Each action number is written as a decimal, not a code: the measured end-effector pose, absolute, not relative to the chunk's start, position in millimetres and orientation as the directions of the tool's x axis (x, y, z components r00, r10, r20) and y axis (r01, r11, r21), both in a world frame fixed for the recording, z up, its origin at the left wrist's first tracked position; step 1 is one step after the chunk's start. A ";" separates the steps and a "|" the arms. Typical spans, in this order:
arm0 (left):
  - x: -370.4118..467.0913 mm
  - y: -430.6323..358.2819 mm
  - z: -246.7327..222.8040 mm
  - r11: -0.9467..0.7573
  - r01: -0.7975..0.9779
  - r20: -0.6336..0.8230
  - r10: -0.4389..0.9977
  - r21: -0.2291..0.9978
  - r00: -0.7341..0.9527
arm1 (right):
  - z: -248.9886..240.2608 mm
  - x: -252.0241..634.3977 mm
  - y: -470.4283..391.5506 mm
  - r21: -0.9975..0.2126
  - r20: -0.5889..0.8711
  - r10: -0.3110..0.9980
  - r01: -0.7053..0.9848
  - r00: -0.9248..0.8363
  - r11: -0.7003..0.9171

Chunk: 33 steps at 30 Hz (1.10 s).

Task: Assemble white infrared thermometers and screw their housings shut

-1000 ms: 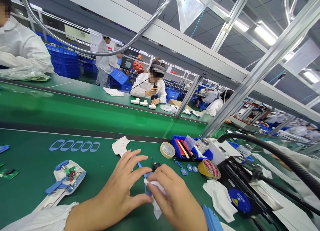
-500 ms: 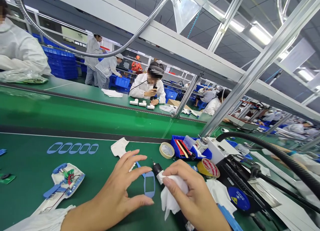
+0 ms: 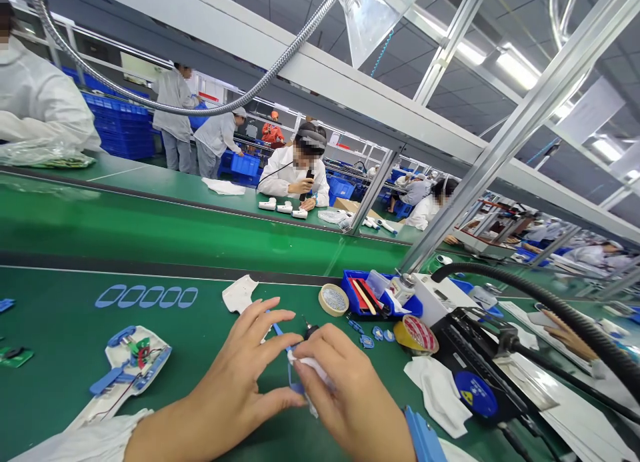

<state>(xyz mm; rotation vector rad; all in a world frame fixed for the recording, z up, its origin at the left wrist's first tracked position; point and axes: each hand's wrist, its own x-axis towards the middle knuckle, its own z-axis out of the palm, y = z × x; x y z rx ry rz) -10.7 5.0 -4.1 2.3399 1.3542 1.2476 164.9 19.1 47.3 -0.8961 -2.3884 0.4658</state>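
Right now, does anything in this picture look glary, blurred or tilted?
Head view: ceiling lights glare white; the aluminium post leans with the tilted scene; distant workers at right look soft, while the left hand and right hand look fairly sharp.

White cloth [image 3: 317, 367], blue frame [image 3: 296, 386], green tabletop [image 3: 195, 345], red-and-white tape roll [image 3: 421, 334]

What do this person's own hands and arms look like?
The left hand and right hand wear no gloves. A loose white sleeve, gathered at its cuff, covers part of the left forearm; the right wrist wears a blue band.
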 end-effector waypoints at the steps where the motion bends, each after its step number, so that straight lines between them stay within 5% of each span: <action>1: -11.0 5.4 -3.4 -0.579 0.649 0.587 0.772 0.494 0.242 | 46.7 164.3 18.1 -0.468 0.354 0.676 0.503 -0.647 0.727; 7: -15.1 7.4 1.5 -0.605 0.664 0.631 0.734 0.439 0.252 | 61.1 171.8 14.3 -0.504 0.231 0.672 0.504 -0.703 0.701; 12: -18.4 6.4 5.9 -0.579 0.622 0.593 0.775 0.528 0.218 | 62.7 193.2 14.6 -0.798 0.175 0.832 0.418 -0.527 0.434; 15: -18.1 3.5 8.1 -0.587 0.570 0.590 0.780 0.575 0.208 | 39.1 194.3 10.9 -0.996 0.043 0.960 0.068 -0.275 0.064; 18: -16.5 -0.1 8.8 -0.606 0.541 0.611 0.766 0.584 0.200 | 11.3 176.7 3.3 -0.912 -0.148 0.965 -0.347 -0.216 -0.218; 22: -16.1 -3.5 8.4 -0.616 0.534 0.615 0.760 0.579 0.210 | -2.2 144.7 -10.1 -0.800 -0.224 0.956 -0.524 -0.189 -0.291; 29: -19.2 -1.3 6.9 -0.602 0.534 0.543 0.790 0.594 0.286 | -11.4 141.4 -14.2 -0.827 -0.244 0.965 -0.499 -0.092 -0.257; 33: -23.0 2.3 6.5 -0.626 0.527 0.502 0.779 0.575 0.377 | -25.3 145.3 2.9 -0.933 -0.101 0.961 -0.310 -0.259 -0.181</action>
